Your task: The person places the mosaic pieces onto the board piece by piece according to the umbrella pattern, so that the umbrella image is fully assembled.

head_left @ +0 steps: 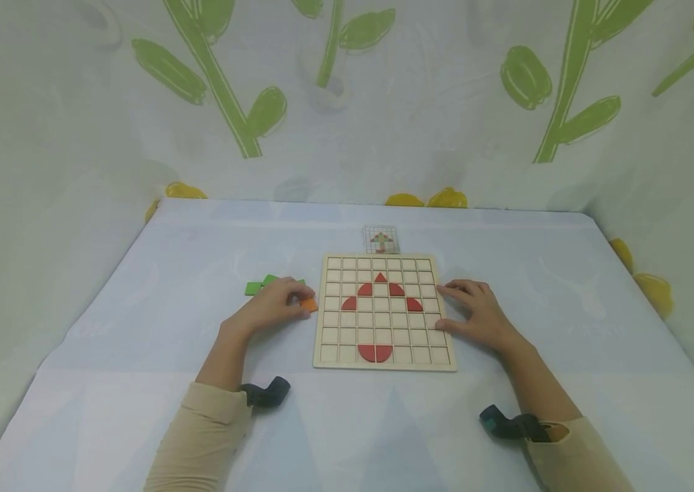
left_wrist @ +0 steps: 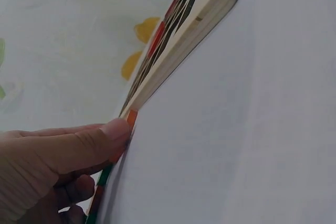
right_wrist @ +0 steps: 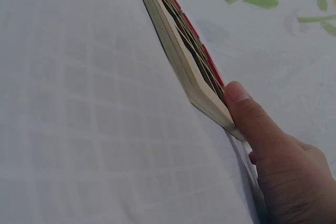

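A square wooden grid board (head_left: 384,365) lies flat, with a red triangle (head_left: 380,278) and several red quarter-circle tiles (head_left: 367,352) in its cells. Just left of the board, my left hand (head_left: 273,303) pinches an orange tile (head_left: 309,305) lying at the table surface; in the left wrist view the thumb (left_wrist: 113,132) is on that tile (left_wrist: 132,118). Green tiles (head_left: 254,288) lie beyond this hand, partly covered by it. On the board's right edge rests my right hand (head_left: 481,314), thumb and fingers spread apart; its thumb (right_wrist: 239,95) touches the rim.
Behind the board a small pattern card (head_left: 381,239) shows a grid with a coloured figure. The pale tabletop (head_left: 494,239) stretches around everything, and a leaf-printed cloth (head_left: 420,123) hangs at its back and sides.
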Tool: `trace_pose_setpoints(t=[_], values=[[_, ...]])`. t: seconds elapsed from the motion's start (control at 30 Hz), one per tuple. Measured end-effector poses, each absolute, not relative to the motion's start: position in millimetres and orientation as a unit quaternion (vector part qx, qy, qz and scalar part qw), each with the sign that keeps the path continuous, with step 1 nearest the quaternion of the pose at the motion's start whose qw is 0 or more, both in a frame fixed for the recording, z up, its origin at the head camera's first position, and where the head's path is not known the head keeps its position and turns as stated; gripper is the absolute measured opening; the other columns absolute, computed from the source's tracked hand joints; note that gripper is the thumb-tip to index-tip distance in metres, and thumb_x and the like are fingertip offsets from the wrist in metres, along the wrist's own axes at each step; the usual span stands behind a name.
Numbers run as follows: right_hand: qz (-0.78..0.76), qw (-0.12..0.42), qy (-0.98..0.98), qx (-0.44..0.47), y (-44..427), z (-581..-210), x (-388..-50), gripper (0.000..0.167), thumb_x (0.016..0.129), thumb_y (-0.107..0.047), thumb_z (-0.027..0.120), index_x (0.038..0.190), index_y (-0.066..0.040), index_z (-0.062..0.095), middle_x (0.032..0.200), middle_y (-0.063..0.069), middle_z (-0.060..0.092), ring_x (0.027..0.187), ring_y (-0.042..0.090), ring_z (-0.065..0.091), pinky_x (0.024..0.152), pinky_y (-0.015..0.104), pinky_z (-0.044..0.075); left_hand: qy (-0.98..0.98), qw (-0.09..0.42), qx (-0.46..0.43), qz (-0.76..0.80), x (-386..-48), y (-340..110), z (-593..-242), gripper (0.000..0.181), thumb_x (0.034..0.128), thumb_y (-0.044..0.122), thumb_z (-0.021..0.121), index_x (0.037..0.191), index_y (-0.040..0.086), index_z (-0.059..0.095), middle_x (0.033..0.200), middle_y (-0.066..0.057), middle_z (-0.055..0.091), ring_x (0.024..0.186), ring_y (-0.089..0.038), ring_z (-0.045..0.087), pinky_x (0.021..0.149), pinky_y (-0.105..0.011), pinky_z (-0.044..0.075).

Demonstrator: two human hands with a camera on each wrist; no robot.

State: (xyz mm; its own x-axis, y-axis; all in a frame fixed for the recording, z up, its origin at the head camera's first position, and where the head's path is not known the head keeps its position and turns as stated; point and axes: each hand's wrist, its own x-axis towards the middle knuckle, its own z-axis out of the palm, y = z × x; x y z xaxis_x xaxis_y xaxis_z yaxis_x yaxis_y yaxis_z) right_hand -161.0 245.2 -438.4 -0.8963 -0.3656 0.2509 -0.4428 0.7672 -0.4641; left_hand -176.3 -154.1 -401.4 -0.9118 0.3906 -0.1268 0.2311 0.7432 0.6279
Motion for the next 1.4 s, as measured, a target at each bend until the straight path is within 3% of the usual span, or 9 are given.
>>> trace_pose_setpoints(t=[0.73,1.4], values=[[0.259,0.066,-0.942,0.205,246,-441,-161,0.069,0.07,-0.037,0.08,0.13,-0.011,0.057,0.127,0.015,0.049,0.117,0.035,0.038,0.095,0.054,0.033,0.924,0.044,0.19,0.33,-179,-157,-409,0.026,0.086,0.017,0.069,0.111,0.01,0.066,0.108,-0.004,0.062,0.107,-0.023,0.053,0.094,-0.042,0.041],[0.267,0.067,-0.937,0.214,247,-441,-161,0.068,0.071,-0.036,0.08,0.13,-0.01,0.058,0.127,0.016,0.05,0.118,0.035,0.038,0.095,0.054,0.032,0.903,0.066,0.23,0.357,-178,-131,-404,0.026,0.0899,0.018,0.064,0.113,0.008,0.061,0.112,-0.005,0.058,0.108,-0.023,0.049,0.092,-0.039,0.042]])
